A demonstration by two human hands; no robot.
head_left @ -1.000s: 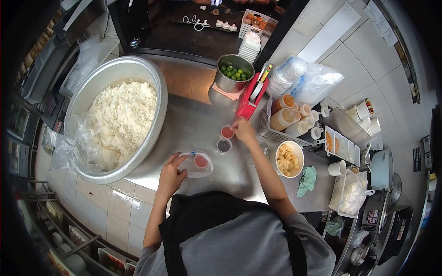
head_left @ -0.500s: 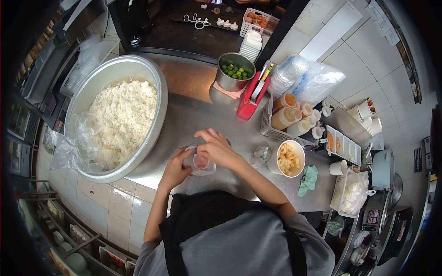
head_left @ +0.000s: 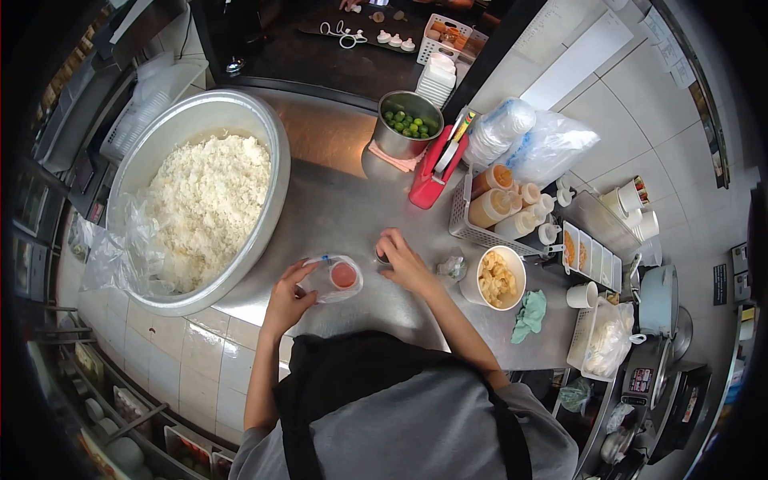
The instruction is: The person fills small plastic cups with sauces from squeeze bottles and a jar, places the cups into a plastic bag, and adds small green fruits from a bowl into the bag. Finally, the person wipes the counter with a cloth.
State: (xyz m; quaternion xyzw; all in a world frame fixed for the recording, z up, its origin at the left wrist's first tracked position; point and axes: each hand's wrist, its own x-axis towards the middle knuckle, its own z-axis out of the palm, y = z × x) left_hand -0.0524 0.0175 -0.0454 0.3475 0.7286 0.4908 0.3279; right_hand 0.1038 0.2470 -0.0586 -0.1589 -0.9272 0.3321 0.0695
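A small clear plastic bag point(head_left: 324, 282) with a round cup of reddish contents point(head_left: 343, 276) in it lies on the steel counter. My left hand point(head_left: 286, 302) is at the bag's left edge, thumb and fingers apart, fingertips touching the plastic. To the right of the bag, my right hand point(head_left: 406, 266) is low over the counter with its fingers curled around a small dark thing, too hidden to name. A crumpled clear bag point(head_left: 451, 270) lies just right of that hand, beside a white tub of yellowish pieces point(head_left: 497, 278).
A large basin point(head_left: 282, 172) of white rice stands at the left. Behind are a pot of green limes point(head_left: 410, 126), a red tape dispenser point(head_left: 432, 178) and a basket of sauce bottles point(head_left: 480, 230). A green cloth point(head_left: 529, 316) lies at the right. Another person's hand point(head_left: 350, 4) shows at the top.
My right hand has moved right, away from the bag, and its fingers have curled near the counter. My left hand has shifted slightly left. The bag now lies flatter, with its reddish cup in plain view.
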